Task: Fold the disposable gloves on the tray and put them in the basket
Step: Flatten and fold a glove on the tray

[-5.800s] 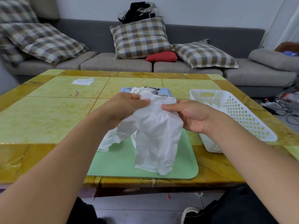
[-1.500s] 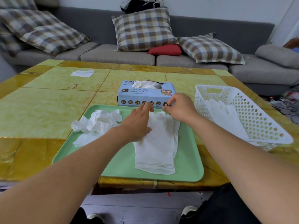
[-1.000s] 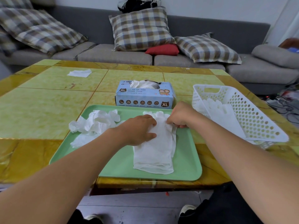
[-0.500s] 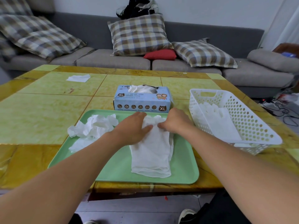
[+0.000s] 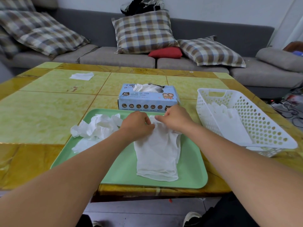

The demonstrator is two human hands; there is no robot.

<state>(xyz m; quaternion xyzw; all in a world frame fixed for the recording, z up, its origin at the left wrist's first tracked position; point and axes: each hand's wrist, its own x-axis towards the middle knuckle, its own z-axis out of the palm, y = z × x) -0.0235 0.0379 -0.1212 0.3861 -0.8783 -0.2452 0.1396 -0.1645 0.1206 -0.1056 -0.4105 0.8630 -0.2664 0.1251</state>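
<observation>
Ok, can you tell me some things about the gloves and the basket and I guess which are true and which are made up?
1. Both hands, left hand and right hand, pinch the flat white disposable glove at its far end. True.
2. That glove lies on the pale green plastic tray. True.
3. The white perforated plastic basket is empty. False: white gloves lie inside.
4. The blue cardboard glove box stands on the tray. False: it stands on the table behind it.
5. Crumpled white gloves lie at the tray's left. True.

Two bare forearms, without sleeves, end in the left hand and right hand. Dark trousers show at five o'clock. A white-soled shoe sits beside them.
</observation>
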